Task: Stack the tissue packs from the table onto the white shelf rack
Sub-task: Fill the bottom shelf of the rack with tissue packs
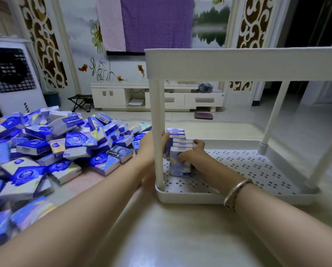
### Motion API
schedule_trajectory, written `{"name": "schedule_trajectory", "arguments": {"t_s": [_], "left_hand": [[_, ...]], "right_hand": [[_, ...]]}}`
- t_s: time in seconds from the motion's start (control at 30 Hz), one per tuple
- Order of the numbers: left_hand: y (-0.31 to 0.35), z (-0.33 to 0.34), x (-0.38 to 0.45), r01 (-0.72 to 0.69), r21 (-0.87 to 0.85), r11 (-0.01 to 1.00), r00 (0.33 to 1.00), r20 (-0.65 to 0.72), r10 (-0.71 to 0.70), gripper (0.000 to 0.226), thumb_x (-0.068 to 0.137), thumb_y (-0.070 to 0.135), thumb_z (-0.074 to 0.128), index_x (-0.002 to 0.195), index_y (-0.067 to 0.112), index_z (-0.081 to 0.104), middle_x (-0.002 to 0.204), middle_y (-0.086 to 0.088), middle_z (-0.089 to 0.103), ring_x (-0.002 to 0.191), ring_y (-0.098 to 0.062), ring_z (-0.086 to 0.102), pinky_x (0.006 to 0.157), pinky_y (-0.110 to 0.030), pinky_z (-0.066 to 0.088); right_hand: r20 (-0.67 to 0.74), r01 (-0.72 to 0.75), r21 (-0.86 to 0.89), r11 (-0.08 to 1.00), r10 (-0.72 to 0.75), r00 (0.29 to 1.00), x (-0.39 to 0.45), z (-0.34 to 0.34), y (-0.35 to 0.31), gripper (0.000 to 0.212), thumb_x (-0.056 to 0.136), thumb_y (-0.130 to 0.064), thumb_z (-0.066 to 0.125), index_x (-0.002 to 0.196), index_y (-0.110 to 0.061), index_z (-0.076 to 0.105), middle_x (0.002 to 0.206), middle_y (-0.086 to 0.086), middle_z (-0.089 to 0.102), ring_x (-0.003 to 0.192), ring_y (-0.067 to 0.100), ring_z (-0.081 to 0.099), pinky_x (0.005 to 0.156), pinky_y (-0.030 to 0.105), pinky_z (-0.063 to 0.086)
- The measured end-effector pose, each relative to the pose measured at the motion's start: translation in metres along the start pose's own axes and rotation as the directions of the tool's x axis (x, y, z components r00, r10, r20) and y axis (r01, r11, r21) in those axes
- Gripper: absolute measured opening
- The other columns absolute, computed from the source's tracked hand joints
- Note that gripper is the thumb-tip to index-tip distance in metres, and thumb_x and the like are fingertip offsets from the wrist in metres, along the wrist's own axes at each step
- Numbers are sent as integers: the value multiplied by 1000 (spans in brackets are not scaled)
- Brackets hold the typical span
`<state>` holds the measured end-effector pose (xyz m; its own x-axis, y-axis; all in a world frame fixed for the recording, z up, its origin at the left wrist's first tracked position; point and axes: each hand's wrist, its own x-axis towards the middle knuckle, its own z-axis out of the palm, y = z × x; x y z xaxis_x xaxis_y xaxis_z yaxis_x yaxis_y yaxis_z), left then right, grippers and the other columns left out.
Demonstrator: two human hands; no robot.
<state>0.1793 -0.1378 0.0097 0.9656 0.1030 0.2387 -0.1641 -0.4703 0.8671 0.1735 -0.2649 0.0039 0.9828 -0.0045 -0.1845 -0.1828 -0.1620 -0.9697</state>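
Note:
A white shelf rack (pixel 190 197) stands on the table, with a perforated lower tray and an upper tier (pixel 238 64). Several blue and white tissue packs (pixel 180 166) stand on edge in a row at the tray's left end. My right hand (pixel 190 154) grips the near packs of that row from the right side. My left hand (pixel 147 149) reaches behind the rack's front-left post, and its fingers touch the far packs (pixel 175 132) from the left. A large heap of loose tissue packs (pixel 51 149) covers the table to the left.
The front-left post (pixel 158 132) partly hides my left hand. The tray's perforated floor (pixel 257 166) extends to the right of the row. Beyond the table are a white cabinet (pixel 157 97), a folding stool (pixel 81 102) and a white cooler (pixel 12 78).

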Motion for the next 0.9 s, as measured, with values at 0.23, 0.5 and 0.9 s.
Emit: {"name": "schedule_trajectory", "arguments": {"t_s": [0.23,0.5,0.9], "left_hand": [[0,-12,-6,116,-39,992,987,114,-111,24,94,23,54,88,6,70,84,-9,70,72,-19,63,55,-20,43],[1,-37,-28,138,-65,988,982,138,-128,33,99,25,41,84,11,67,92,-2,67,89,-13,60,92,-31,42],[-8,-145,-100,125,69,990,992,-33,-123,24,94,5,47,104,17,65,110,-4,68,104,-16,57,70,-25,44]], "right_hand": [[104,-7,26,1000,4,995,-8,12,2,63,73,7,53,132,-10,37,99,6,57,93,22,54,68,29,42],[104,18,-151,988,-2,995,-35,-14,2,72,83,-5,55,144,-19,20,120,7,51,112,25,51,93,34,43],[-29,493,-371,787,-541,841,-146,0,-26,21,80,-1,51,89,-14,65,91,2,69,84,15,61,61,11,43]]}}
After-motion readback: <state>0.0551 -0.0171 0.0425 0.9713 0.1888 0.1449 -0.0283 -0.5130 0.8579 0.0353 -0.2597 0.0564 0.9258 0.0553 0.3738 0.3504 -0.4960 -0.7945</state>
